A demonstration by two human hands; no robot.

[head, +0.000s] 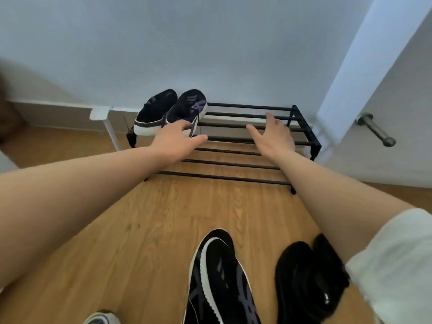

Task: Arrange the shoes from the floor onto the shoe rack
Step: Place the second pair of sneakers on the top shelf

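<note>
A black metal shoe rack [252,127] stands against the wall. On its top left sit two shoes: a black slip-on with a white sole [155,112] and a dark sneaker with purple stripes [189,107]. My left hand [177,139] hovers open just in front of the sneaker's heel, holding nothing. Over the bare bars to the right, my right hand [272,134] is spread open. On the floor near me lie a black sneaker with a white stripe [217,277] and a pair of black shoes [306,277].
Wooden floor [145,230] lies between the rack and the shoes. A white door [397,113] with a metal handle [374,129] stands right of the rack. A white leg [109,129] stands left of it. A grey-white shoe tip [102,318] shows at the bottom edge.
</note>
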